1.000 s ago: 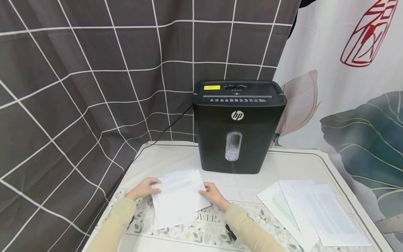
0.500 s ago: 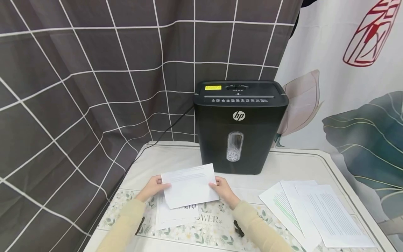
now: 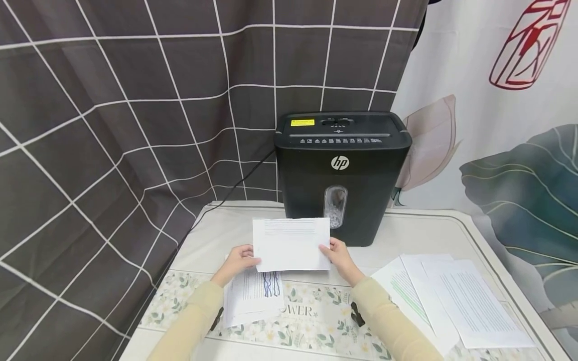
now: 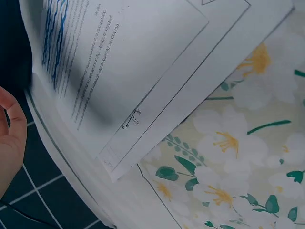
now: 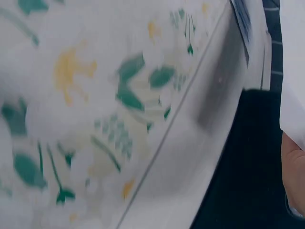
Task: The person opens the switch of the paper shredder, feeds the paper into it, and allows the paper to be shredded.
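A sheet of paper (image 3: 291, 248) with lines of print along its top is held up above the table, in front of the shredder. My left hand (image 3: 239, 260) pinches its left edge, thumb in front. On the right edge, my right hand (image 3: 340, 255) pinches it the same way. Beneath the left hand lies a stack of papers (image 3: 253, 296); its top page carries print and blue wavy scribbles, seen closely in the left wrist view. The black HP paper shredder (image 3: 307, 185) stands upright behind the sheet, its slot on top and paper bits in its window.
Several printed sheets (image 3: 478, 306), one marked in green, lie fanned at the table's right. A black cord (image 3: 244, 180) runs from the shredder down the left side. The table (image 3: 424, 230) has a floral cloth band, and a dark checked curtain (image 3: 189, 75) hangs behind.
Both hands have lifted the sheet off the stack and carried it up and right toward the shredder, levelling it. The scribbled page beneath has come into view.
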{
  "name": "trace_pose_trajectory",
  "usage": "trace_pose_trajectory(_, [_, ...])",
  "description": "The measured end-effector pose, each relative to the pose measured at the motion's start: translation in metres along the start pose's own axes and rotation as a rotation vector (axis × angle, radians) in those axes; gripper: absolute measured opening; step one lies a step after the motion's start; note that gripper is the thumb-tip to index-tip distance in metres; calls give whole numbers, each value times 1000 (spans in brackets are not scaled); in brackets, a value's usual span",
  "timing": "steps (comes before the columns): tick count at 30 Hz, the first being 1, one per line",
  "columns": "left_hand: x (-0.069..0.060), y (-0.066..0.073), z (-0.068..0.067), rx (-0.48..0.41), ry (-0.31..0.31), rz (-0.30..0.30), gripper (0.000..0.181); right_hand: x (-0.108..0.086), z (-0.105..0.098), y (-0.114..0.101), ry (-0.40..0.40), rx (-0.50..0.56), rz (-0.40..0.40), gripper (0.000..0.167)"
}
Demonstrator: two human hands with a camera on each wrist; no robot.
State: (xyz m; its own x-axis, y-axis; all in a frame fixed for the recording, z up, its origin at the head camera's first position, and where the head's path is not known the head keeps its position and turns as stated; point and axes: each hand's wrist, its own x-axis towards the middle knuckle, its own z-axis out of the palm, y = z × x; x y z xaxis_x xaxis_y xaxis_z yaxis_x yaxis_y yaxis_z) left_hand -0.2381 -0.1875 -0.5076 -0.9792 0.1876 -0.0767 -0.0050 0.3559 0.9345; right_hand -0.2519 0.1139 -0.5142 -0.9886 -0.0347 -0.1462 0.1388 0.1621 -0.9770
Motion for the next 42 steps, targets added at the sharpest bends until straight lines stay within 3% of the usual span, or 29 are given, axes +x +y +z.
trace_pose_trajectory(6, [3, 3, 5, 84, -47, 67, 36, 2, -17, -5, -37, 3, -25, 36])
trace_pose_trajectory(11, [7, 4, 10, 112, -133, 137, 41, 3, -27, -7, -18, -11, -35, 35])
trace_pose_trajectory(17, [12, 2, 14, 111, -205, 141, 46, 2, -35, -6, -11, -11, -38, 34])
trace_pose_trajectory(22, [13, 7, 16, 115, -218, 161, 44, 0, -42, -9, -21, -11, -70, 34])
trace_pose_trajectory(29, [16, 21, 17, 169, -131, 219, 30, -3, -51, -22, -5, -8, -75, 34])
trace_pose_trajectory(34, [20, 30, 15, 123, -55, 238, 20, -3, -55, -30, -27, 22, -97, 35])
trace_pose_trajectory(36, [21, 39, 15, 104, -31, 239, 18, -1, -58, -30, -30, 35, -112, 36])
trace_pose_trajectory(42, [12, 88, 17, 119, 25, 266, 17, -4, -65, -43, -39, 35, -166, 36])
